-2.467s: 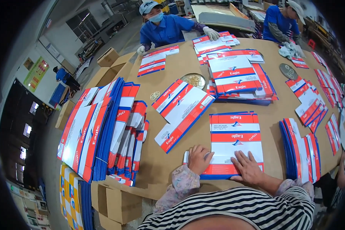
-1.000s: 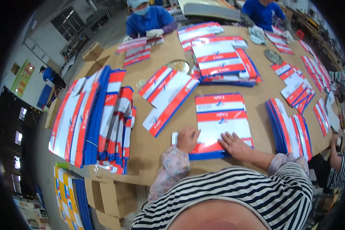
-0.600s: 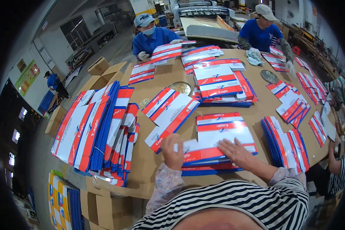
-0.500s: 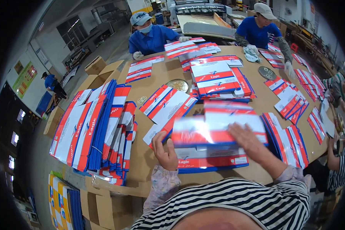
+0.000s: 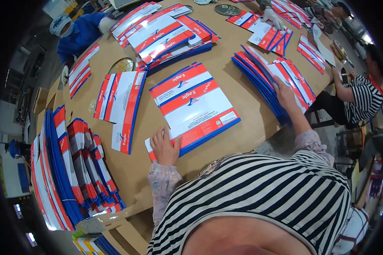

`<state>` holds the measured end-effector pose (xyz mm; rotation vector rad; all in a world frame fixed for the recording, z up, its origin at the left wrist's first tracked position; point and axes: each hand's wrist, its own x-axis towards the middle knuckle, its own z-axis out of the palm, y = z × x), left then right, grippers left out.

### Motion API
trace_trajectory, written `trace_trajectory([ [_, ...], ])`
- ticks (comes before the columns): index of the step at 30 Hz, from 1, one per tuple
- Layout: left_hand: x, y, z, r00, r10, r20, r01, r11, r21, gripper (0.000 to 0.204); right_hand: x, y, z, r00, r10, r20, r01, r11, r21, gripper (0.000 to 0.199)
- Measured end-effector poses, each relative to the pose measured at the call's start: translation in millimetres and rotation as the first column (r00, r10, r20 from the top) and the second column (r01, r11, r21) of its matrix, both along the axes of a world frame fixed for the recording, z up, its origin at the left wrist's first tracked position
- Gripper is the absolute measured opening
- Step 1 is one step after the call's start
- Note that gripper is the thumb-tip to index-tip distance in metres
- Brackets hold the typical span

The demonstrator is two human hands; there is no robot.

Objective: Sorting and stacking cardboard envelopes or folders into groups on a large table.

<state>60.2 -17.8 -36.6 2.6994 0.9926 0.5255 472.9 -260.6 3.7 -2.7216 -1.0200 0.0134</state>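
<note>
In front of me lies a stack of flat printed cartons point(image 5: 200, 102), white and red with blue edges. My left hand point(image 5: 165, 146) rests on its near left corner, fingers spread and thumb out. To the right stands another carton stack point(image 5: 253, 78). My right hand point(image 5: 287, 100) is closed on the near right edge of its top carton point(image 5: 263, 63), which looks tilted up; the fingertips are partly hidden. Left of the front stack, a few overlapping cartons point(image 5: 122, 100) lie at an angle.
A tall bundle of cartons point(image 5: 59, 165) stands at the table's left edge. Beyond the front stack is a larger carton pile point(image 5: 157, 36), near a round dish point(image 5: 121, 66) of rubber bands. A co-worker in blue point(image 5: 78, 34) sits far left; a gloved hand point(image 5: 271, 19) touches cartons at far right.
The view has swung right. My right hand has moved from a blurred carton over the front stack to the right-hand stack. That carton now lies level; my left hand stays by the front stack.
</note>
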Motion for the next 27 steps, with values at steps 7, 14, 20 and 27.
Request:
trace_trajectory([
  [7, -7, 7, -5, 0.992, 0.077, 0.104, -0.076, 0.997, -0.012, 0.040, -36, 54, 43, 0.909, 0.411, 0.069, -0.399, 0.906, -0.140, 0.062],
  [14, 5, 11, 9, 0.972, 0.100, 0.214, -0.097, 0.995, -0.028, 0.031, -167, 124, 9, 0.433, 0.900, -0.050, -0.900, 0.435, 0.036, 0.092],
  [20, -2, 11, 0, 0.971, 0.093, 0.221, -0.082, 0.995, -0.057, 0.025, -186, 127, -20, 0.414, 0.909, -0.058, -0.905, 0.404, -0.134, 0.098],
  [27, -3, 5, 1, 0.964, 0.088, 0.252, -0.073, 0.995, -0.068, 0.020, -179, 127, -8, 0.343, 0.932, -0.112, -0.930, 0.321, -0.179, 0.091],
])
